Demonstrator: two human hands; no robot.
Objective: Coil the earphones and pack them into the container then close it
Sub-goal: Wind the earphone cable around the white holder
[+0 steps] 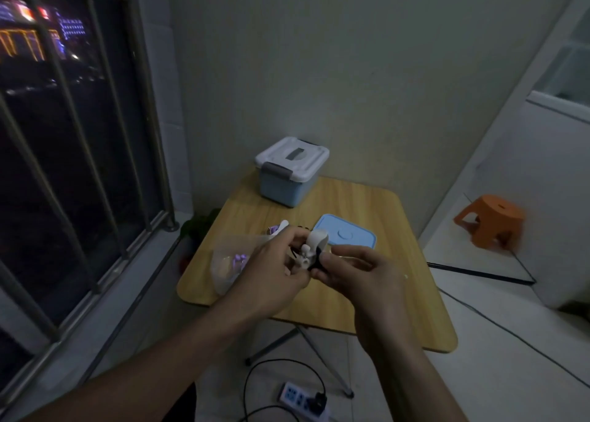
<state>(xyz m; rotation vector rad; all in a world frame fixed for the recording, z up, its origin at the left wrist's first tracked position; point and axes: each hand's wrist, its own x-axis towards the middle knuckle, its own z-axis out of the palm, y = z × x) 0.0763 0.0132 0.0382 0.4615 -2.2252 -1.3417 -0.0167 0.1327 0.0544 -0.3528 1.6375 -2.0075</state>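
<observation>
— What is the table made of, and what sits on it?

— The table (367, 294) is a pale wood-grain board with rounded corners, smooth and matt, on thin metal legs. At its far edge stands one boxy storage bin (289, 174): light blue plastic walls, a white lid with a grey handle and grey side clasps. Nearer lies one flat blue lid (346, 235), a rounded rectangle with a raised disc in its middle. To the left lies one clear container (231, 263), glossy and see-through, with small purple pieces inside; its shape is blurred.

— And the earphones?

— The earphones (311, 251) are white, held above the table's middle, between the two hands. A broad white loop arches over the top, a small rounded bud shows below it, and something dark sits against the right side. The cable's coils are too blurred to count.

— How do the hands hold them?

— The left hand (274, 267) curls its fingers round the bundle from the left; the right hand (357, 275) pinches it from the right with thumb and fingertips. Both grip the same thing.

— Anything off the table?

— One orange plastic stool (490, 219) on the floor at right, one white power strip (301, 401) with a black cable below, and one barred window (73, 134) at left
</observation>
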